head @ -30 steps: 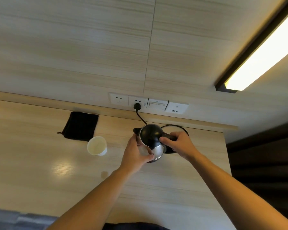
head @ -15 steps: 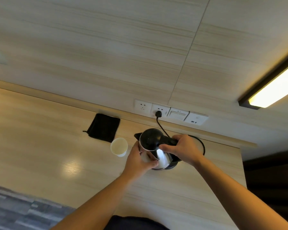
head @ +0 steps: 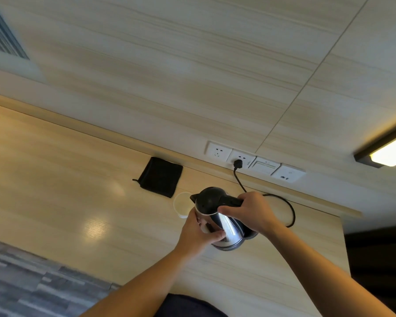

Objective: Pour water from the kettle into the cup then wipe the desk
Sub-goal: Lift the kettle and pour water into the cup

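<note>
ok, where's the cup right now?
In the head view the white cup stands on the desk left of centre, just under the tilted kettle spout, with the black cloth behind it.

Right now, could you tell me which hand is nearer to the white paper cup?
Left. The left hand, on the steel kettle, sits just beside the cup; the right hand grips the handle farther away.

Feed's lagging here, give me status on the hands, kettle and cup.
Right hand on handle, left hand steadying kettle body. Kettle tilted, spout over cup. Nothing blocking.
</note>
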A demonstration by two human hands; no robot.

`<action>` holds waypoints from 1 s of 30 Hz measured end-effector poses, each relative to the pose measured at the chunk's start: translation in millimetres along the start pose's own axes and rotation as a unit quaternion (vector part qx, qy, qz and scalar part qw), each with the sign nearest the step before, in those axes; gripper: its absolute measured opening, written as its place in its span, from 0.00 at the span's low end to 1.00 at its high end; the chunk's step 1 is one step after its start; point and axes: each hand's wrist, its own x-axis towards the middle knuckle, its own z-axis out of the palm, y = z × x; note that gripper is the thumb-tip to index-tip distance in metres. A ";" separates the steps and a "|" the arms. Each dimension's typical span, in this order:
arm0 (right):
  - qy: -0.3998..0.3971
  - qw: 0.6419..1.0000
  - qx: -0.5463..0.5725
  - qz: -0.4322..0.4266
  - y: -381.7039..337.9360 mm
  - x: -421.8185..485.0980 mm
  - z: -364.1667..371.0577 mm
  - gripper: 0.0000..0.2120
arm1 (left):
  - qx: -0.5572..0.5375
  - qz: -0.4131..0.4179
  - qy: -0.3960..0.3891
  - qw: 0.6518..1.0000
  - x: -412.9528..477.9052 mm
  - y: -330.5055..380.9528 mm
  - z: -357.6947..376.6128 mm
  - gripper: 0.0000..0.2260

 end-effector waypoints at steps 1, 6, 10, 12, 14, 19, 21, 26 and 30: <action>0.003 1.000 -0.009 0.003 -3.2 0.6 0.8 0.20 | -0.010 -0.006 -0.004 1.000 -0.3 -0.3 -0.9 0.31; 0.003 0.999 -0.036 0.015 -13.9 3.3 4.6 0.23 | -0.057 -0.026 -0.027 0.998 -4.3 1.6 -3.9 0.27; -0.003 0.998 -0.053 0.025 -19.4 6.0 5.1 0.26 | -0.085 -0.031 -0.041 0.995 -6.2 2.8 -6.4 0.26; -0.008 0.998 -0.060 0.030 -21.9 8.5 5.5 0.27 | -0.093 -0.035 -0.045 0.994 -6.8 4.0 -6.8 0.25; -0.013 0.997 -0.062 0.037 -24.3 10.4 5.8 0.29 | -0.107 -0.045 -0.047 0.992 -7.4 2.8 -5.9 0.23; -0.023 0.996 -0.070 0.051 -28.5 14.1 7.0 0.27 | -0.133 -0.045 -0.072 0.987 -6.6 -4.2 -9.4 0.20; -0.026 0.996 -0.070 0.053 -29.2 14.9 8.1 0.27 | -0.138 -0.042 -0.081 0.986 -7.3 -3.4 -10.9 0.19; -0.028 0.995 -0.083 0.052 -32.1 14.1 7.1 0.24 | -0.152 -0.051 -0.074 0.984 -8.3 -2.4 -11.0 0.17; -0.037 0.994 -0.093 0.050 -33.4 16.0 6.2 0.24 | -0.150 -0.071 -0.072 0.983 -11.3 1.8 -9.9 0.13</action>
